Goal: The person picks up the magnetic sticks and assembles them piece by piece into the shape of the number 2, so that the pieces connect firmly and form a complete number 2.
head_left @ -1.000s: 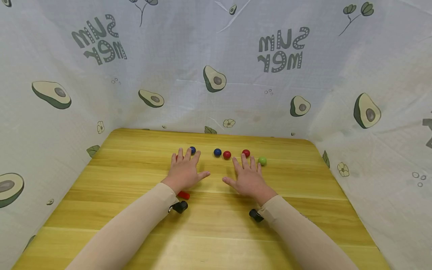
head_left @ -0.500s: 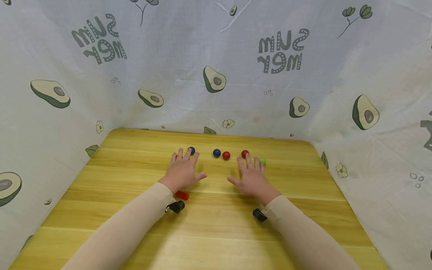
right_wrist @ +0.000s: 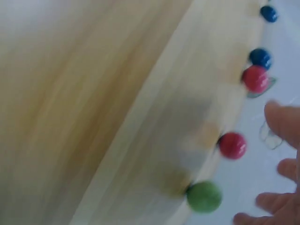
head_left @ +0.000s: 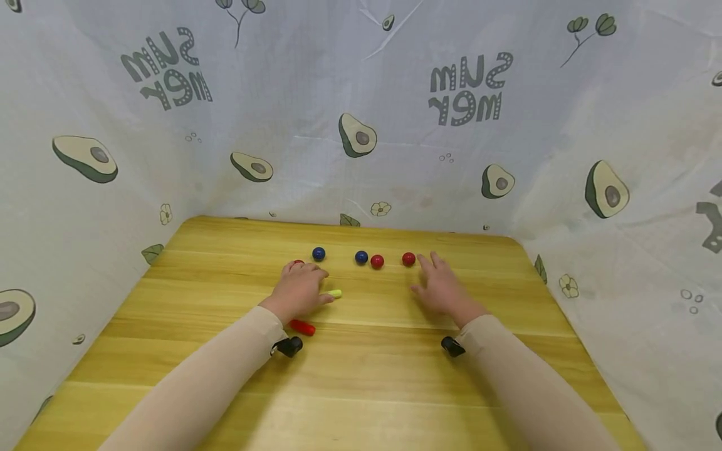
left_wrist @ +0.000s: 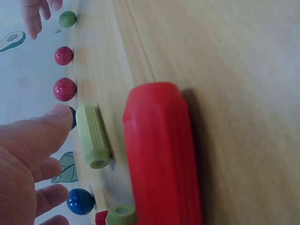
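Observation:
My left hand hovers palm down with fingers slightly bent, seemingly holding nothing. Close to its thumb lies a light green ridged stick. A thicker-looking red ridged stick lies beneath the wrist. In the left wrist view, the end of another green stick shows at the bottom edge. My right hand has its fingers spread beside a red ball. The green ball is hidden behind that hand in the head view, but shows near its fingers in the right wrist view.
Along the far side of the wooden table sit a blue ball, a second blue ball and a red ball close together. Another red ball peeks out past the left fingers. A printed cloth encloses the back and sides.
My right hand has shifted right, now covering the green ball in the head view. The left fingers have drawn back and bent, uncovering the left blue ball and the light green stick.

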Action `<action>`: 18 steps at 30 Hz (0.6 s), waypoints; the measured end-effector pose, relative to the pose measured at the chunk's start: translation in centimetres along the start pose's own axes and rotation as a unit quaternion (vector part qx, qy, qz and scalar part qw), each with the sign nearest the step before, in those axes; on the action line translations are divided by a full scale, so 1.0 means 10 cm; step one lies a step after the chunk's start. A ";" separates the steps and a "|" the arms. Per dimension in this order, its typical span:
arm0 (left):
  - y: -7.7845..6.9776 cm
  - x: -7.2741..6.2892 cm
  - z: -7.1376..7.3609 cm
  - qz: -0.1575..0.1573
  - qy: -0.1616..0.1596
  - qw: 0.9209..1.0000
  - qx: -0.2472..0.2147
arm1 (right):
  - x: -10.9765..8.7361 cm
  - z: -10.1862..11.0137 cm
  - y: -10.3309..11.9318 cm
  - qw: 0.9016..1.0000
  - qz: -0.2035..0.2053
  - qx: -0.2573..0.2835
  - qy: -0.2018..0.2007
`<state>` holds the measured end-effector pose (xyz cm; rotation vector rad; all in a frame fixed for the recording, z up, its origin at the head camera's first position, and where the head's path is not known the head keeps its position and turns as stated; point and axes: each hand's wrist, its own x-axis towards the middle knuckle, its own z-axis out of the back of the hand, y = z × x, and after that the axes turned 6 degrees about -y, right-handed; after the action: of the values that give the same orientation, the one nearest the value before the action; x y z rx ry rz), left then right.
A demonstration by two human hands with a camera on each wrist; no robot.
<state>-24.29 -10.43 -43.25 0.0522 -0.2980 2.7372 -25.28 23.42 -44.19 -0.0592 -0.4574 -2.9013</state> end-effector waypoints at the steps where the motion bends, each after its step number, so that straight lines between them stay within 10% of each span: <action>1: 0.00 0.00 -0.01 -0.001 -0.001 1.000 0.002 | 0.01 0.01 -0.04 1.000 0.000 0.002 -0.003; 18: 0.06 0.08 -0.17 0.007 0.001 1.000 -0.005 | 0.20 0.03 -0.46 0.993 -0.072 0.086 0.027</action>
<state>-25.28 -10.27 -45.01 0.0437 -0.3135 2.7494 -28.15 27.40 -45.15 0.0822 -0.7286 -2.9798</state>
